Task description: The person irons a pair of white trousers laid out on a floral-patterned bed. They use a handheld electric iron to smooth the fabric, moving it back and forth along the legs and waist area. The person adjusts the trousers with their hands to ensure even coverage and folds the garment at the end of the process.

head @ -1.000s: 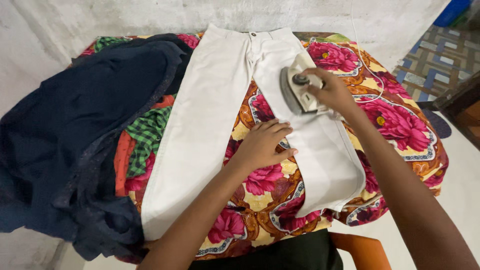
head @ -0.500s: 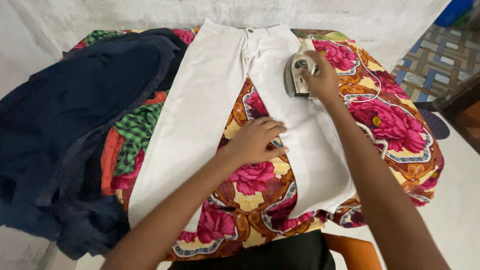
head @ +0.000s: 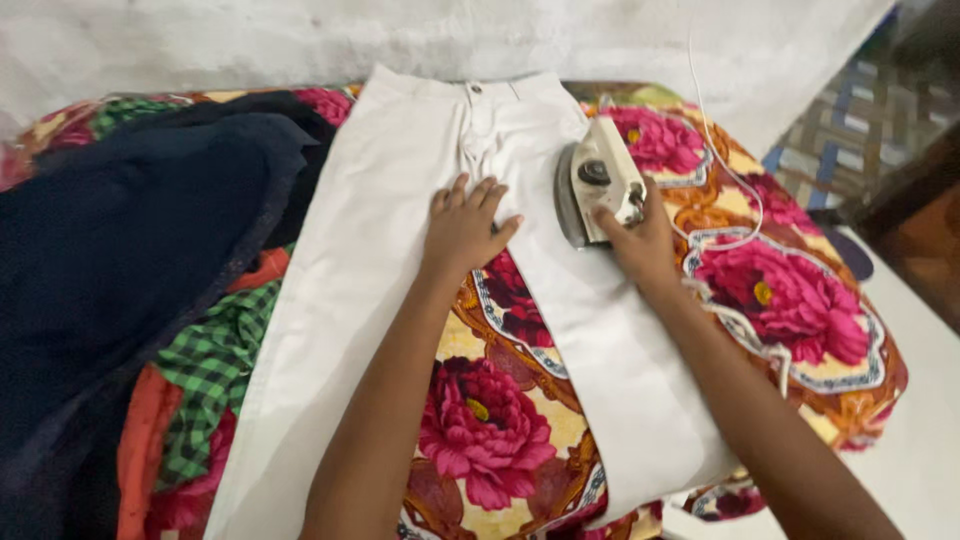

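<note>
Compared with half a second earlier, the left hand (head: 462,225) had moved from the gap between the two trouser legs toward the far end, and now lay flat near the crotch of the cream trousers (head: 400,200). The iron (head: 598,192) had come back toward the near side along the right leg, away from the waistband. The view had also closed in, so that less of the near edge showed.

The left hand's grip was spread: fingers extended and slightly fanned, palm pressed on the cloth, holding nothing. The right hand (head: 638,240) was wrapped around the handle of the iron, its fingers closed on it; the thumb side was partly hidden behind the iron's body, so the exact hold could not be told. The iron rested on the upper part of the right trouser leg, just right of the left hand and apart from it. Its white cord (head: 722,170) ran off to the far right.

The trousers lay lengthwise over a floral cover (head: 780,270), waistband at the far end. A dark blue garment (head: 130,240) and a green checked cloth (head: 215,375) were heaped at the left.
</note>
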